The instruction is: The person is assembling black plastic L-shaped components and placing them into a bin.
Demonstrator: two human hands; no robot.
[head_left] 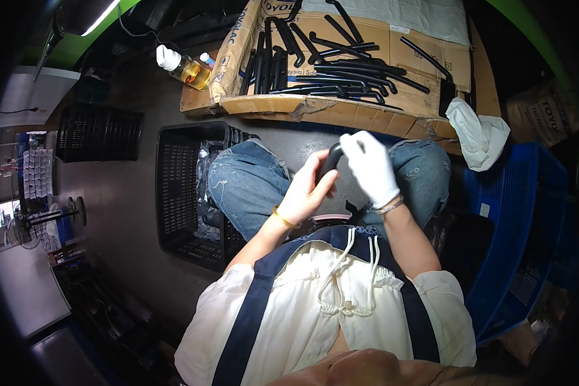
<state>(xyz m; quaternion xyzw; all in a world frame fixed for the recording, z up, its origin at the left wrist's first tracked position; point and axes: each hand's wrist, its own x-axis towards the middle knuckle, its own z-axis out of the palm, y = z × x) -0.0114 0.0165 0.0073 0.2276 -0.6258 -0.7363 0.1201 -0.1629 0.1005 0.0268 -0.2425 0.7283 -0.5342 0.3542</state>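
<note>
**A:** What are your hands doing right now?

**B:** You are sitting with both hands raised over your lap, between your knees. Your bare left hand is wrapping its fingers around the lower part of a short black tube, clamping it from the left side. Your right hand, which is wearing a white glove, is closing over the upper end of the same tube, its fingers curling together on top of it.

**A:** So where is the tube sitting?

**B:** It is standing roughly upright between your two hands, just above your jeans, touching both palms. Most of it is hiding behind your fingers, so I cannot tell its full shape.

**A:** What is lying around you?

**B:** Straight ahead, a flattened cardboard box is holding a loose heap of black bent tubes. At its left corner a clear bottle of yellow liquid is lying tilted. A second white glove is resting on the right end of the cardboard. A black plastic crate is standing just beside your left knee, with clear plastic bags inside it, and a blue crate is sitting to your right.
</note>
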